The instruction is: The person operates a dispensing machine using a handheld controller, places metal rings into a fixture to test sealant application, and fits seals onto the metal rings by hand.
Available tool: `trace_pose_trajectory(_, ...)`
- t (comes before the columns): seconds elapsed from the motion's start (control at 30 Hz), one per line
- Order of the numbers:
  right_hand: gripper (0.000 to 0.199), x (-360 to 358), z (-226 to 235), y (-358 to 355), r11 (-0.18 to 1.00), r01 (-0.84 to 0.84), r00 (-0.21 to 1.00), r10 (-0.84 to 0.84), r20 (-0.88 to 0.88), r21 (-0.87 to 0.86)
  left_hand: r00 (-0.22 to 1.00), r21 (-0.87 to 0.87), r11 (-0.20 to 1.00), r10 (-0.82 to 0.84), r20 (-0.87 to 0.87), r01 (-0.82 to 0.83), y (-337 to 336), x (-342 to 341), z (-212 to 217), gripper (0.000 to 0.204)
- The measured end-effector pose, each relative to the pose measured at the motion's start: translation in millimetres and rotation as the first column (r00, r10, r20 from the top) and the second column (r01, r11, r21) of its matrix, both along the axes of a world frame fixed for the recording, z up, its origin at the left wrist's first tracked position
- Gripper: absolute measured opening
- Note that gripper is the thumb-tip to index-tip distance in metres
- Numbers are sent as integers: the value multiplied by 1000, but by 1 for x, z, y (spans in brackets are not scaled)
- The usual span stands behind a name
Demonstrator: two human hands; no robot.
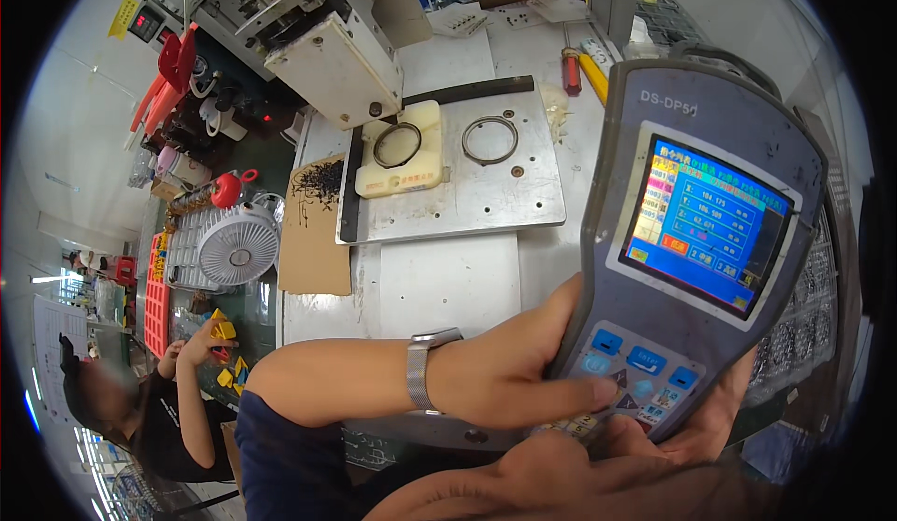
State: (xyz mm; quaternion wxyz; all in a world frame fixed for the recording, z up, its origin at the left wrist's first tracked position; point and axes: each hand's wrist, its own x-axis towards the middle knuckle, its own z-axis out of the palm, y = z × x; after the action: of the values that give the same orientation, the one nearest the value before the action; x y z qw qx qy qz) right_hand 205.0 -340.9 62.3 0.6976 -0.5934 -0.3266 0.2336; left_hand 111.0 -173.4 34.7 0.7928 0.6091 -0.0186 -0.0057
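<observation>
In the head view, we see both of our hands on a large grey handheld controller (pixel 589 231), which stands at a tilt on the right, near the camera. Our left hand (pixel 505 362) comes in from the left, a watch (pixel 418 374) with a mesh band on its wrist, and grips the controller's lower left side. Its thumb lies over the keypad (pixel 645 360), at the arrow keys; we cannot tell whether it presses one. Our right hand (pixel 715 413) grips the lower right part of the controller from below, and most of its fingers are hidden from us. Above the keypad, the screen (pixel 705 227) is lit, mostly blue.

Beyond our left hand, a metal plate (pixel 448 213) lies on the worktable (pixel 448 278). A cream block (pixel 432 138) sits on the left part of that plate and bears one metal ring (pixel 399 165); a second ring (pixel 489 162) lies to its right, directly on the plate. A white machine head (pixel 341 68) hangs just behind the block. Left of the plate, small black bits (pixel 320 183) are scattered on brown cardboard (pixel 318 269). A red-handled screwdriver (pixel 571 71) lies at the back. Farther left we see a white fan (pixel 238 247), a red tray (pixel 157 287) and a co-worker (pixel 177 428), one hand at a yellow piece (pixel 223 330).
</observation>
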Motion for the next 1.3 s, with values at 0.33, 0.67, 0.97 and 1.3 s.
trace_pose_trajectory(0.33,69,-4,-8,0,985,113,981,-91,170,-127,998,-71,997,-5,-66,1,4,5,-1,56)
trace_pose_trajectory(0.67,76,-13,-21,0,977,153,982,-134,131,-146,995,60,997,52,87,-58,2,10,-12,45)
trace_pose_trajectory(0.97,83,-15,-27,2,972,174,980,-155,124,-157,981,-47,989,142,132,-137,-2,12,-14,35)
trace_pose_trajectory(1.3,91,-12,-28,0,967,211,974,-194,120,-145,982,68,983,163,98,-170,-1,8,-11,35)
